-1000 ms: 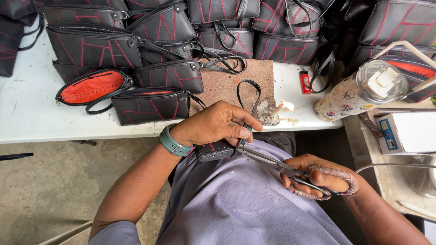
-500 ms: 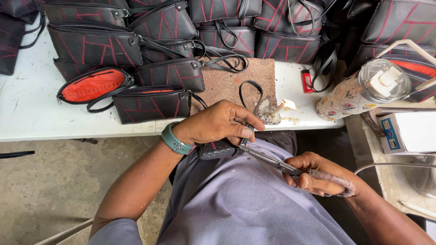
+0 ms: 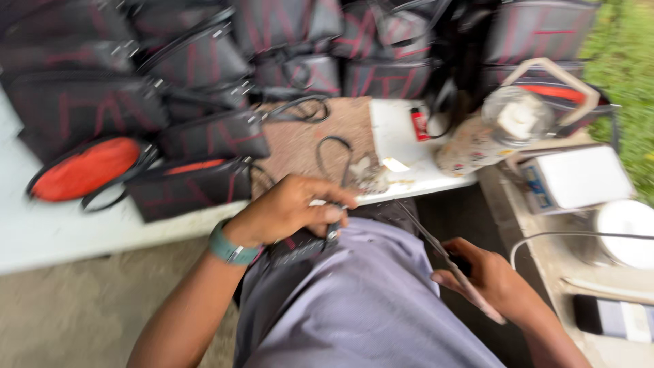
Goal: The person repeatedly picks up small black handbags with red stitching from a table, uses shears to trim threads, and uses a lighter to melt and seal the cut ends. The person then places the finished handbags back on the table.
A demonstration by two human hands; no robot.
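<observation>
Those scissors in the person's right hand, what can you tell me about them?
The scissors are long and slim, metal-looking, blurred by motion. The right hand grips the handle end low on the right, hiding most of the handles. The blades look closed and slant up and left over the person's lap, the tip pointing toward the table edge. Only that hand touches them; the left hand is apart.
</observation>
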